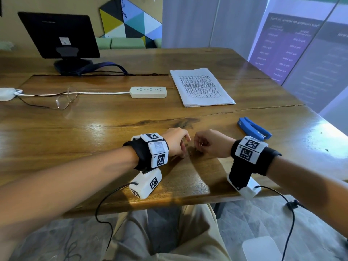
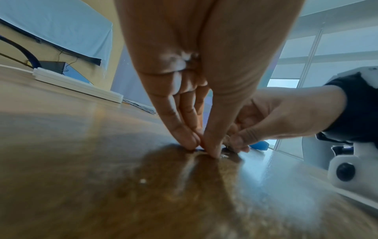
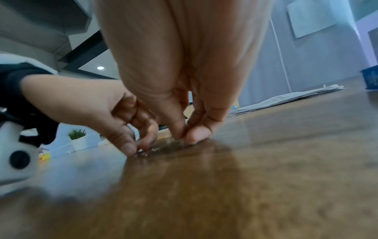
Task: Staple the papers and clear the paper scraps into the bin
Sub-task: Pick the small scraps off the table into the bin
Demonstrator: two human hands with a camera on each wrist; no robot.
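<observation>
Both hands pinch at tiny scraps point(image 3: 150, 149) on the surface point(image 1: 94, 129): left hand point(image 1: 176, 141), right hand point(image 1: 209, 143). Scraps seem light and thin; fingertips must nip them. Papers point(image 1: 201, 87) lie far behind.

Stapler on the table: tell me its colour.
Blue; the stapler shows best in the head view.

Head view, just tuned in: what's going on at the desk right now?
Both hands are down on the wooden table, fingertips together, picking at tiny bits between them: the left hand and the right hand. What the bits are is too small to tell. The blue stapler lies untouched to the right, and the stack of papers sits further back. No bin is in view.
</observation>
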